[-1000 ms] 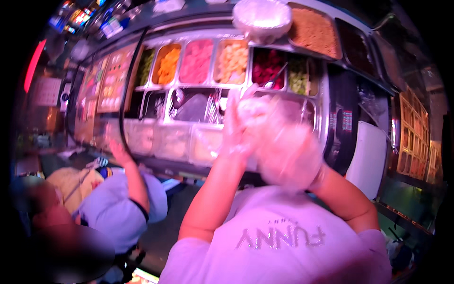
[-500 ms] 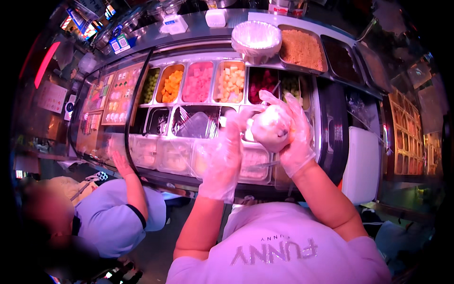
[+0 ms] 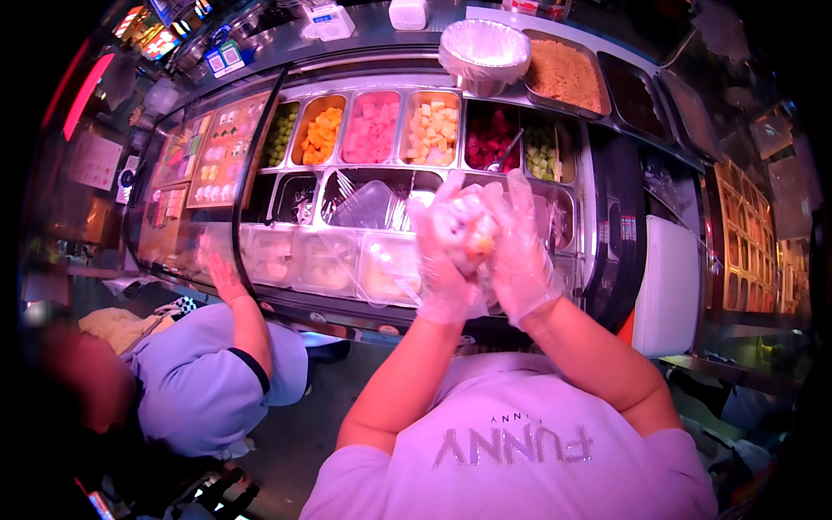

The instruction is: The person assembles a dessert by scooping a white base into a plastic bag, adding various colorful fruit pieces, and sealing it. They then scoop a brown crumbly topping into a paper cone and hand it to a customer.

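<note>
Cupped between both palms is a soft white ball (image 3: 464, 224), with dark specks and a yellow-orange patch on its surface. My left hand (image 3: 449, 282), in a clear plastic glove, wraps its left and near side. On the other side my right hand (image 3: 523, 269), gloved the same way, presses against it with the fingers pointing away from me. The ball is held above the front tubs of a cold counter, and the palms hide part of its underside. Just beyond the hands, a spoon (image 3: 506, 154) leans in a tub of dark red fruit (image 3: 488, 134).
Behind lie tubs of orange fruit (image 3: 321, 130), pink cubes (image 3: 373, 130) and pale yellow cubes (image 3: 432, 126). Foil bowls (image 3: 485, 43) stand beside a tray of brown crumbs (image 3: 563, 74). At left, a co-worker's hand (image 3: 226, 279) rests by the glass display case (image 3: 204, 165).
The white ball has moved left, from my right hand to between both palms. My left hand has come rightward to meet it. The co-worker's hand stays by the case.
</note>
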A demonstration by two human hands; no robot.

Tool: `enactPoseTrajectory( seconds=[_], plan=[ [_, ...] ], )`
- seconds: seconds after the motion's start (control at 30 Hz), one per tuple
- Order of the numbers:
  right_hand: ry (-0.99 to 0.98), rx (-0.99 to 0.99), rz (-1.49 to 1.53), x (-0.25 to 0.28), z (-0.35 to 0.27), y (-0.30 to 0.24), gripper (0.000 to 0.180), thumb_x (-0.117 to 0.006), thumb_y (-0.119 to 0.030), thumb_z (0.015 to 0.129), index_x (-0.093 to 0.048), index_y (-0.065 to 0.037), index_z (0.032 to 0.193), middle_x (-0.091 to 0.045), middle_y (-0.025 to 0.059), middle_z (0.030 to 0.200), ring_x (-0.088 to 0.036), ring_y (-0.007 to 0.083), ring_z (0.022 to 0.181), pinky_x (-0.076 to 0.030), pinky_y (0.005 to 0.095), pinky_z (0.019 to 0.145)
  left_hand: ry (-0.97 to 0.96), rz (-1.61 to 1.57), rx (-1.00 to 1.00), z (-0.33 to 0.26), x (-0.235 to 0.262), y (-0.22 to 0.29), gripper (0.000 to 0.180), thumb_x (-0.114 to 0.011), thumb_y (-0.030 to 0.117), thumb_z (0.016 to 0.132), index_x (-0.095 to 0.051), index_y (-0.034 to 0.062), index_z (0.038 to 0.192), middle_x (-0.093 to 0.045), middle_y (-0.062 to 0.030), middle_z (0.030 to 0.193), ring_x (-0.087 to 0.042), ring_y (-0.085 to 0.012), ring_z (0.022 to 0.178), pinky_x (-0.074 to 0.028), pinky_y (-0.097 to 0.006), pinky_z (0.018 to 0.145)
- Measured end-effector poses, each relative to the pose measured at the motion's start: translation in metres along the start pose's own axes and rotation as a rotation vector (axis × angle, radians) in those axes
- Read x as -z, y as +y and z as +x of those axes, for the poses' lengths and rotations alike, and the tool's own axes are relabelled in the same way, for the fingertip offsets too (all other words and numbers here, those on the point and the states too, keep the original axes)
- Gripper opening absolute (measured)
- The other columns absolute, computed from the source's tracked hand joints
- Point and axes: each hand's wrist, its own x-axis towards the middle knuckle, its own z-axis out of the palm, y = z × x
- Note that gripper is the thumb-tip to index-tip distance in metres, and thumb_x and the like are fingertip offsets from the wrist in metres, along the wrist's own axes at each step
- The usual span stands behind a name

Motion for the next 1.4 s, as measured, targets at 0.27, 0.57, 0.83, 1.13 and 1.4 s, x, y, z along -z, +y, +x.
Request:
enactPoseTrajectory(
  seconds=[0.27,0.57,0.83,1.13,1.4],
  plan=[
    [0.314,-1.236,3.329,-0.048,-0.016,-0.002,0.029,-0.064,-0.017,0.096,-0.070,-0.005,0.121,-0.060,0.0151,0.134,-0.060,0.0235,0.111,-0.047,0.0322,0.098,0.010,-0.274,0.517,-0.008,0.005,0.025,0.082,-0.038,0.079,0.092,-0.050,0.0111,0.137,-0.065,-0.0148,0.115,-0.068,-0.0297,0.100,-0.059,-0.060,0.078],
    [0.881,0.303,2.620,-0.086,0.021,0.011,0.016,-0.073,-0.007,0.072,-0.071,-0.003,0.088,-0.065,0.0161,0.085,-0.063,0.0316,0.078,-0.051,0.0378,0.072,0.092,-0.069,0.844,-0.005,-0.002,0.025,0.076,-0.029,0.076,0.094,-0.052,0.0189,0.140,-0.063,-0.0141,0.130,-0.068,-0.0398,0.102,-0.054,-0.071,0.064],
    [0.449,0.432,3.004,-0.092,0.034,0.010,0.009,-0.071,-0.003,0.075,-0.070,-0.002,0.084,-0.064,0.0110,0.080,-0.064,0.0220,0.077,-0.051,0.0339,0.072,0.069,-0.204,0.834,0.009,0.015,0.007,0.080,-0.038,0.077,0.092,-0.052,0.0135,0.138,-0.064,-0.0168,0.127,-0.068,-0.0395,0.101,-0.058,-0.064,0.065],
    [0.564,0.311,2.916,-0.122,0.059,-0.011,0.016,-0.069,-0.012,0.083,-0.066,0.001,0.091,-0.064,0.0112,0.086,-0.062,0.0255,0.083,-0.050,0.0341,0.079,-0.154,-0.164,0.681,0.008,0.015,0.017,0.070,-0.061,0.059,0.090,-0.051,0.0060,0.135,-0.064,-0.0156,0.113,-0.067,-0.0362,0.104,-0.061,-0.053,0.076],
    [0.771,0.191,2.900,-0.123,0.081,-0.026,0.011,-0.069,-0.007,0.083,-0.068,-0.002,0.093,-0.067,0.0102,0.084,-0.065,0.0263,0.080,-0.051,0.0364,0.073,-0.064,-0.089,0.742,0.022,0.012,0.012,0.054,-0.069,0.031,0.088,-0.052,0.0026,0.130,-0.062,-0.0147,0.105,-0.064,-0.0294,0.101,-0.060,-0.044,0.073]
  ],
)
